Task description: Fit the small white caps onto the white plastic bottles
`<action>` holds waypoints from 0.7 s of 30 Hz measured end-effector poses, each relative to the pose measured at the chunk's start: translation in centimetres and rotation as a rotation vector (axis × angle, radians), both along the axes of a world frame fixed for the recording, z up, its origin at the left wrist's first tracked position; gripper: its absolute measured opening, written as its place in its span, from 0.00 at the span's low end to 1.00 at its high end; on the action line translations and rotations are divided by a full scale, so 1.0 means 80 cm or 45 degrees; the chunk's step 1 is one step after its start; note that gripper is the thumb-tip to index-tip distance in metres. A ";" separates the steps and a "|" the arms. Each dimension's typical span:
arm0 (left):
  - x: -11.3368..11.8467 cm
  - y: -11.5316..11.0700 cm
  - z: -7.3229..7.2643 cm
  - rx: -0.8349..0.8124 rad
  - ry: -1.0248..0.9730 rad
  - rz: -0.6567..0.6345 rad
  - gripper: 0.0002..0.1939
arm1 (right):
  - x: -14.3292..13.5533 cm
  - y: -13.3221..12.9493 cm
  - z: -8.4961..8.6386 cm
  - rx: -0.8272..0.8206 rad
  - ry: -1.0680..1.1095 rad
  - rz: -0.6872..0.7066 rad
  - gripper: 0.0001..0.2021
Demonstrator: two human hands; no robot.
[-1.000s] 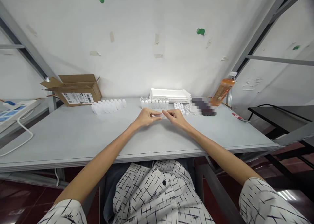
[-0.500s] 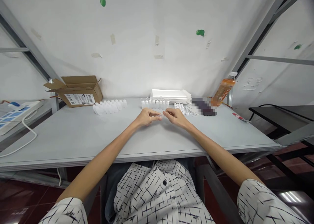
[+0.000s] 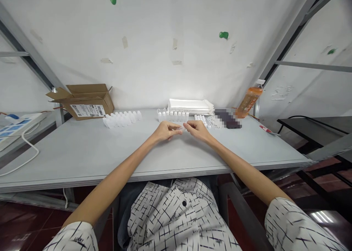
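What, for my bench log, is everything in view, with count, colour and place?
Cardboard box: one, brown, left rear
Small bottles: many, translucent white, beside box
Capped bottles: one row, white, centre rear
Packet stack: one, white, behind row
Small caps: many, white, right of row
Dark object: one, pixelated, right
Drink bottle: one, orange, right rear
Flat packet: one, red-white, right edge
Power strip: one, white-blue, far left
Table: one, grey, centre
Wall: white, behind
Small clear item: one, between fingers
Left hand, right hand: pinching it
Shirt: white, black-lined, below
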State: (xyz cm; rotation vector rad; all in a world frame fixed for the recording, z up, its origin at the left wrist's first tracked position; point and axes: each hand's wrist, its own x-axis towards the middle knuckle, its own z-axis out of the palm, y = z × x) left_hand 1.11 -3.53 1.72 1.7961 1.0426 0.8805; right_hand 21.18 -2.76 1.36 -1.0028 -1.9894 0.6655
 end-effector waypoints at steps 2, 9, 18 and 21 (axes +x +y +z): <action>-0.001 0.000 0.002 -0.006 -0.041 -0.007 0.20 | 0.000 0.000 0.001 -0.005 0.004 -0.002 0.23; -0.001 -0.005 0.010 -0.055 -0.142 0.064 0.43 | -0.001 -0.003 0.005 -0.027 -0.002 0.007 0.24; -0.002 -0.005 0.006 0.028 -0.027 0.039 0.48 | 0.004 0.010 0.003 -0.221 0.252 -0.087 0.20; -0.003 -0.005 0.003 0.020 -0.003 -0.020 0.48 | 0.004 0.010 0.002 -0.255 0.205 -0.119 0.13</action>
